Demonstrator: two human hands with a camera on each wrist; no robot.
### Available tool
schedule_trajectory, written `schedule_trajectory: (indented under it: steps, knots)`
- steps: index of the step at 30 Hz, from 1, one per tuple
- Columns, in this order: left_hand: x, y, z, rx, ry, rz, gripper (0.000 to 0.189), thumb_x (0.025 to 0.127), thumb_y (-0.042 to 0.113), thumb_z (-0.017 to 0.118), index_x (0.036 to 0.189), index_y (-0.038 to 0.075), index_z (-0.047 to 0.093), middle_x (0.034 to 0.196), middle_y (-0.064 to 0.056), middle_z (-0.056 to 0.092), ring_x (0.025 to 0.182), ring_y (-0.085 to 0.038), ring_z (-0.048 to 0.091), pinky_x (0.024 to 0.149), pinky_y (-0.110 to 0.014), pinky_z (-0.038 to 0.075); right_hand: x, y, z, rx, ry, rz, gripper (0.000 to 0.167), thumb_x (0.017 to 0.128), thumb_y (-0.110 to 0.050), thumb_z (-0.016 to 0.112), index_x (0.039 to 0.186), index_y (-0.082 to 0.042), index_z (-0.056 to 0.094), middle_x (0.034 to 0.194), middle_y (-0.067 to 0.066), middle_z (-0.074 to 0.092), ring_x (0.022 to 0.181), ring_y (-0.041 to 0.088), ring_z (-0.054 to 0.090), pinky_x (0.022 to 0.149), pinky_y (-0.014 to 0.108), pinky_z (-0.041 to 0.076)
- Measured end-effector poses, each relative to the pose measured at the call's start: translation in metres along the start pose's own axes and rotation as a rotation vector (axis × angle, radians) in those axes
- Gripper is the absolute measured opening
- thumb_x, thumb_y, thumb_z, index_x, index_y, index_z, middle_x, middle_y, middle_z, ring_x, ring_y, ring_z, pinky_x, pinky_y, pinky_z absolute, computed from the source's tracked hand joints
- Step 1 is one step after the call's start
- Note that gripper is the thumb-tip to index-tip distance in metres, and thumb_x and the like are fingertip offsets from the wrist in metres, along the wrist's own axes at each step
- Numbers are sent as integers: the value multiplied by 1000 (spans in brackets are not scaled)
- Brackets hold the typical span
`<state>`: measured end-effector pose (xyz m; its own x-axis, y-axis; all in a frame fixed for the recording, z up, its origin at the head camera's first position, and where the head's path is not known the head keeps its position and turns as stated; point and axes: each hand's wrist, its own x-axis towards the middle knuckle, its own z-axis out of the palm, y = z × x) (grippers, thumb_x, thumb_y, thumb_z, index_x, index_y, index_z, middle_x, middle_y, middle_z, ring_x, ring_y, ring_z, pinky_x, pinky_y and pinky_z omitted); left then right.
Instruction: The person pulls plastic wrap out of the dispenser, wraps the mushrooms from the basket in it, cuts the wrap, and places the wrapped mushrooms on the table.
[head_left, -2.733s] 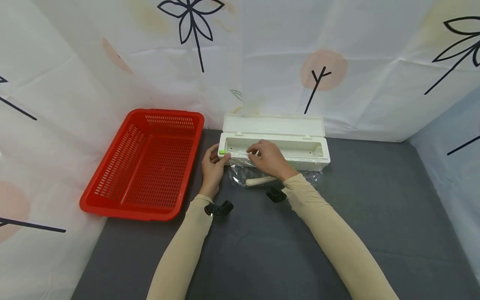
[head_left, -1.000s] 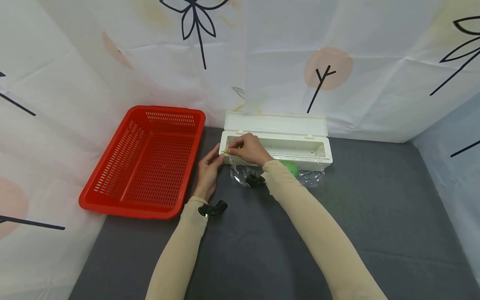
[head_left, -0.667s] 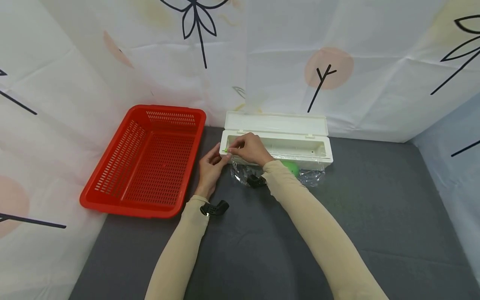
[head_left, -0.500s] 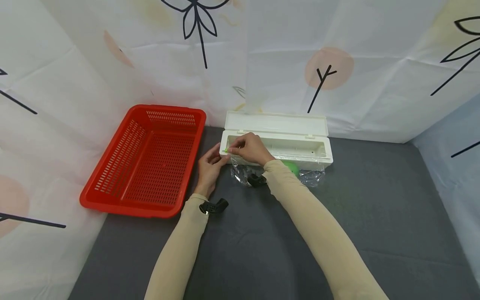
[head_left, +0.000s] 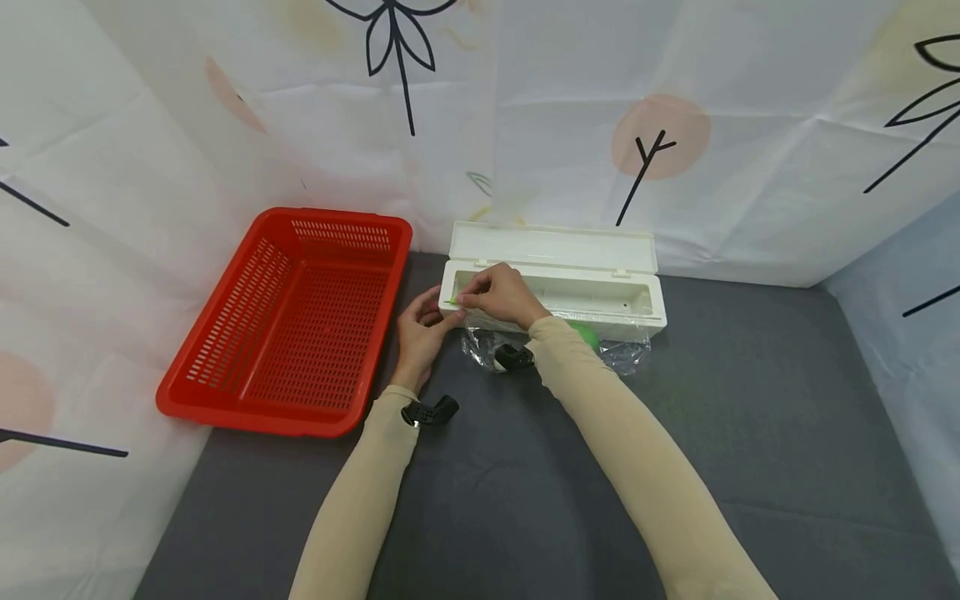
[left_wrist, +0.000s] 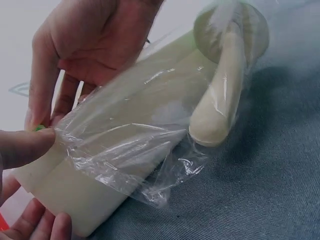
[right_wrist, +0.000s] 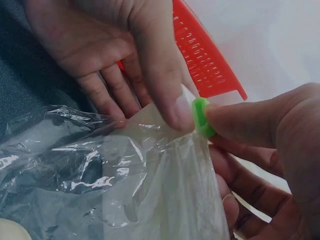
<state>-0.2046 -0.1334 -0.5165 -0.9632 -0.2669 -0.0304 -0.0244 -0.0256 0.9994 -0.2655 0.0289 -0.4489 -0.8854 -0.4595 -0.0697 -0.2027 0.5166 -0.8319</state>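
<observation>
A long white cling film box (head_left: 600, 296) stands with its lid folded back against the wall. My left hand (head_left: 420, 337) holds its left end, thumb on the front edge and fingers around the end. With thumb and fingers, my right hand (head_left: 504, 296) pinches the small green slide cutter (right_wrist: 201, 116) at that same end. Clear film (left_wrist: 125, 140) hangs crumpled down the front of the box. Behind the film lies an object with a thick cream handle (left_wrist: 217, 105) and a round green head (head_left: 583, 335); its exact kind is unclear.
A red slotted plastic basket (head_left: 300, 333) sits left of the box on a dark grey table surface (head_left: 495, 500). Patterned white cloth (head_left: 555, 142) rises right behind the box.
My right hand has moved left from the middle of the box to the green slide cutter and pinches it. My left hand stays on the left end. Over the last second both hands are almost still.
</observation>
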Motion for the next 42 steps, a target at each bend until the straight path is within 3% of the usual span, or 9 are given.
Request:
schedule_trajectory:
  steps: [13, 17, 21, 26, 30, 33, 36, 42]
  knots:
    - [-4, -3, 6, -2, 72, 63, 53, 81, 1, 83, 132, 3, 67, 95, -3, 53, 87, -19, 54, 68, -20, 46, 0, -5, -2, -10, -17, 69, 13, 92, -16, 74, 91, -5, 79, 86, 7, 72, 74, 18, 59, 65, 29, 45]
    - [-5, -3, 5, -1, 68, 66, 52, 82, -1, 81, 132, 3, 66, 95, -3, 52, 86, -20, 53, 68, -20, 46, 0, -1, -1, 5, -30, 47, 12, 93, -16, 73, 91, -5, 78, 85, 6, 72, 72, 18, 58, 64, 30, 45]
    - [-4, -3, 4, -2, 47, 78, 53, 84, 0, 80, 134, 2, 64, 103, -9, 58, 93, -23, 57, 72, -19, 49, 0, 6, -1, -25, -31, -43, 13, 95, -18, 73, 94, -7, 79, 86, 5, 72, 74, 18, 63, 68, 33, 49]
    - [-2, -4, 2, 20, 4, 110, 54, 86, 1, 80, 137, 0, 60, 126, -20, 62, 108, -33, 62, 77, -22, 51, -1, 6, -5, -229, -75, -225, 16, 99, -19, 69, 101, -6, 78, 89, 4, 73, 74, 17, 65, 72, 36, 52]
    - [-2, -3, 0, 89, -30, 146, 53, 89, 2, 77, 138, -1, 56, 131, -22, 60, 112, -35, 62, 82, -30, 52, 0, -7, -6, -450, -120, -340, 15, 101, -15, 65, 96, -6, 77, 83, 5, 71, 69, 19, 61, 71, 37, 49]
    - [-3, -1, 1, 135, -29, 152, 51, 91, 1, 75, 138, -1, 54, 127, -22, 61, 110, -35, 63, 83, -33, 52, 0, -12, -5, -570, -138, -409, 18, 101, -11, 61, 89, -5, 73, 79, 7, 67, 70, 22, 59, 72, 39, 48]
    - [-4, 0, 3, 143, 1, 133, 50, 90, 0, 75, 136, -1, 55, 115, -19, 60, 100, -30, 62, 78, -28, 51, -1, -11, -2, -645, -131, -461, 18, 101, -8, 58, 87, -3, 68, 80, 11, 63, 72, 26, 59, 72, 41, 48]
    - [-6, -1, 8, 144, 28, 135, 49, 90, -1, 74, 135, -2, 53, 102, -9, 46, 86, -20, 53, 70, -20, 44, -10, -8, 3, -753, -51, -526, 14, 101, -9, 59, 99, 2, 68, 92, 15, 65, 84, 30, 64, 80, 43, 52]
